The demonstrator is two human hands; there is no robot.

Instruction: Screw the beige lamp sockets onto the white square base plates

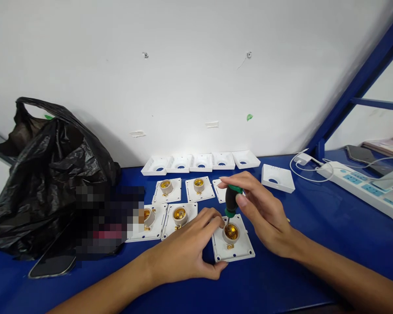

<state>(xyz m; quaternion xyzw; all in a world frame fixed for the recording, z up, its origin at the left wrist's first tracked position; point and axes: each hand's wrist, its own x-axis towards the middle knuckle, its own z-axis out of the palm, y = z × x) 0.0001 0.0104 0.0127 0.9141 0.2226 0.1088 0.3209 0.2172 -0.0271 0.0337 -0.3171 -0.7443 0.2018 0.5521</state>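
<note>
On the blue table lies a white square lamp holder [249, 249] with a round brass-lined socket at its centre. My left hand [186, 248] grips its left side, thumb at the near edge and fingers at the far corner. In my right hand [265, 213] is a short screwdriver [231, 201] with a black and green handle, held upright. Its shaft reaches down into the socket; the tip is hard to make out. Just beyond, similar lamp holders [199, 188] lie in two rows, one [220, 194] partly hidden by my right hand.
White box covers with round holes [201, 163] line the wall, with another cover [277, 178] further right. A black plastic bag [52, 174] and a phone [54, 264] are at left. A white power strip [363, 183] with cables lies at right, near a blue frame [353, 78].
</note>
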